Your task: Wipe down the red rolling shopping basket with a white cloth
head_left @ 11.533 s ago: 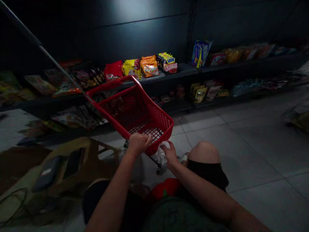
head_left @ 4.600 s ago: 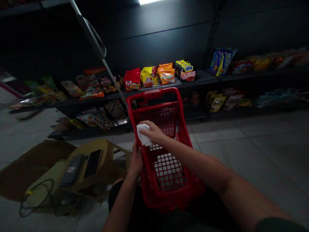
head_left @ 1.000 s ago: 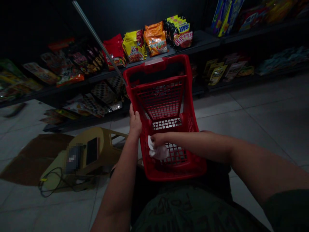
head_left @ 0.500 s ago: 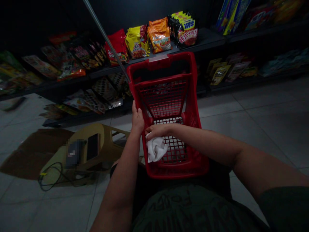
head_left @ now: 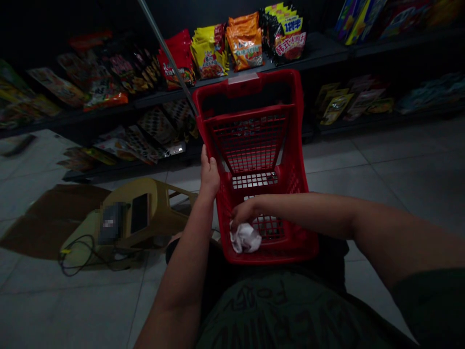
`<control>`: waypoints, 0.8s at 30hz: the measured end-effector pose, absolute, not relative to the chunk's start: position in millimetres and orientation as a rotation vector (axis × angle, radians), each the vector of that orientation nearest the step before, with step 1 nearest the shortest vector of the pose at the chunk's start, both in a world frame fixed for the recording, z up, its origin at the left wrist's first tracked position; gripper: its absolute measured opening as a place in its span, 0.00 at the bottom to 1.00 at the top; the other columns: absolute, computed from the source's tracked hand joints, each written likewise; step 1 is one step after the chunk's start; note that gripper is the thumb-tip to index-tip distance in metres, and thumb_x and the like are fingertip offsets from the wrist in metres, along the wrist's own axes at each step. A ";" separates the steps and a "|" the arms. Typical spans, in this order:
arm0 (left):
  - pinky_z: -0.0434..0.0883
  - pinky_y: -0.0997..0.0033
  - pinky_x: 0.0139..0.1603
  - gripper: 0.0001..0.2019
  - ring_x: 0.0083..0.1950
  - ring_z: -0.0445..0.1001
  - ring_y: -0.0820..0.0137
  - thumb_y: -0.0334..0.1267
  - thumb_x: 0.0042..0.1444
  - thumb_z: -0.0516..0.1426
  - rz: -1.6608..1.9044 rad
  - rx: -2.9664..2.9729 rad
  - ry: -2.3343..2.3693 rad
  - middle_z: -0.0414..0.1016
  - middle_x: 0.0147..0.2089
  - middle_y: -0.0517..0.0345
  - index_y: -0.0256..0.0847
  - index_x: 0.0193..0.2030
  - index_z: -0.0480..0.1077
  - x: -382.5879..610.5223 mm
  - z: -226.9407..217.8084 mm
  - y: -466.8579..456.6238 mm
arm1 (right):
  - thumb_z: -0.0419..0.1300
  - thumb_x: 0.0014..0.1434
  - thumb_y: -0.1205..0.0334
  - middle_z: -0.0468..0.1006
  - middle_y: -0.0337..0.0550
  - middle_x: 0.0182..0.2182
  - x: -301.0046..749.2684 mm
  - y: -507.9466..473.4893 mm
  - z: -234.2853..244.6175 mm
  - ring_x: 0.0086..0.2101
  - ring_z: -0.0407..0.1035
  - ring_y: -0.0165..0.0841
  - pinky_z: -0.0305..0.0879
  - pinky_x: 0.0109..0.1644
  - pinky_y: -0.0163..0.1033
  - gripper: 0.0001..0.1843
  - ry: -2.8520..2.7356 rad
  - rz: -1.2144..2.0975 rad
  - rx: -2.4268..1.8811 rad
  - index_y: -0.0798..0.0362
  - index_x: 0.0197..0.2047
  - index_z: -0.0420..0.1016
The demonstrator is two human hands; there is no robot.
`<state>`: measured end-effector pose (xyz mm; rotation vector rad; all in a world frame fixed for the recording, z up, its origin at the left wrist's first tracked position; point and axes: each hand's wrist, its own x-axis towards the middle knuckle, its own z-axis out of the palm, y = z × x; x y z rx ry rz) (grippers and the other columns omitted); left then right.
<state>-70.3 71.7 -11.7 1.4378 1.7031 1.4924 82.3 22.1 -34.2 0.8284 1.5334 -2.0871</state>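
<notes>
A red plastic shopping basket with slatted, grid-like walls stands in front of my body, its open top facing me. My left hand holds its left side at the rim, some fingers pointing up and the others hidden. Reaching inside, my right hand is closed on a crumpled white cloth. The cloth lies against the inner left wall near the basket's close end. My right fingertips are partly hidden. A metal pole rises from the basket's far left corner.
Shelves ahead hold snack packets in several colours. At left, a yellowish stool lies with a phone, a blurred dark device and a black cable. Flattened cardboard is on the tiled floor behind it.
My right hand has moved down and slightly right inside the basket, bringing the cloth lower and bunching it more. My left hand stays on the basket's left side. The view has shifted slightly.
</notes>
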 end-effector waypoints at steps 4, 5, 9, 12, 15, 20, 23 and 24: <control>0.48 0.63 0.74 0.27 0.74 0.50 0.68 0.45 0.68 0.47 1.517 1.440 1.688 0.50 0.75 0.55 0.46 0.72 0.50 -70.3 -12.5 71.8 | 0.67 0.51 0.64 0.78 0.38 0.27 81.5 61.7 -8.7 0.26 0.72 0.27 0.67 0.32 0.31 0.10 1.342 -2.324 0.517 0.58 0.34 0.72; 0.48 0.63 0.74 0.27 0.74 0.50 0.68 0.46 0.68 0.47 1.521 1.443 1.689 0.50 0.75 0.55 0.45 0.72 0.50 -70.7 -13.1 72.3 | 0.67 0.52 0.65 0.77 0.36 0.27 82.2 70.6 -3.6 0.26 0.71 0.26 0.66 0.32 0.30 0.10 1.358 -2.386 0.473 0.58 0.34 0.71; 0.48 0.64 0.74 0.28 0.74 0.50 0.67 0.46 0.68 0.47 1.522 1.464 1.679 0.49 0.75 0.52 0.43 0.72 0.50 -72.2 -15.5 74.2 | 0.72 0.46 0.64 0.75 0.32 0.28 83.4 81.2 -5.0 0.27 0.70 0.25 0.64 0.32 0.28 0.17 1.523 -2.349 0.402 0.56 0.36 0.69; 0.48 0.63 0.74 0.28 0.74 0.50 0.68 0.45 0.68 0.47 1.518 1.466 1.676 0.49 0.75 0.52 0.43 0.72 0.49 -72.4 -16.4 73.8 | 0.75 0.40 0.60 0.76 0.32 0.29 80.3 58.4 -31.7 0.31 0.71 0.28 0.65 0.35 0.30 0.23 1.612 -1.927 0.270 0.56 0.38 0.72; 0.48 0.63 0.74 0.27 0.74 0.51 0.69 0.45 0.68 0.47 1.512 1.463 1.681 0.50 0.75 0.53 0.45 0.72 0.48 -72.7 -17.4 72.0 | 0.76 0.36 0.61 0.77 0.34 0.33 78.1 26.6 -63.0 0.36 0.72 0.34 0.65 0.38 0.33 0.27 1.794 -1.413 0.144 0.56 0.41 0.76; 0.47 0.63 0.74 0.28 0.74 0.50 0.69 0.47 0.67 0.47 1.508 1.458 1.673 0.48 0.75 0.54 0.47 0.72 0.48 -75.2 -19.2 68.2 | 0.71 0.37 0.69 0.77 0.42 0.43 77.7 -0.2 -84.2 0.46 0.71 0.43 0.65 0.44 0.38 0.30 2.007 -1.057 0.171 0.55 0.48 0.77; 0.46 0.62 0.74 0.28 0.75 0.49 0.68 0.47 0.67 0.47 1.520 1.478 1.666 0.47 0.76 0.56 0.48 0.72 0.48 -77.7 -20.6 66.2 | 0.70 0.36 0.71 0.78 0.42 0.43 81.9 -2.3 -81.8 0.45 0.71 0.43 0.65 0.43 0.39 0.29 2.014 -1.063 0.187 0.53 0.46 0.77; 0.46 0.62 0.75 0.28 0.75 0.48 0.68 0.48 0.67 0.47 1.523 1.488 1.669 0.47 0.76 0.55 0.48 0.72 0.48 -78.6 -21.0 65.3 | 0.70 0.35 0.71 0.78 0.42 0.42 86.0 -1.6 -79.5 0.44 0.71 0.43 0.65 0.42 0.39 0.27 2.041 -1.089 0.199 0.54 0.44 0.78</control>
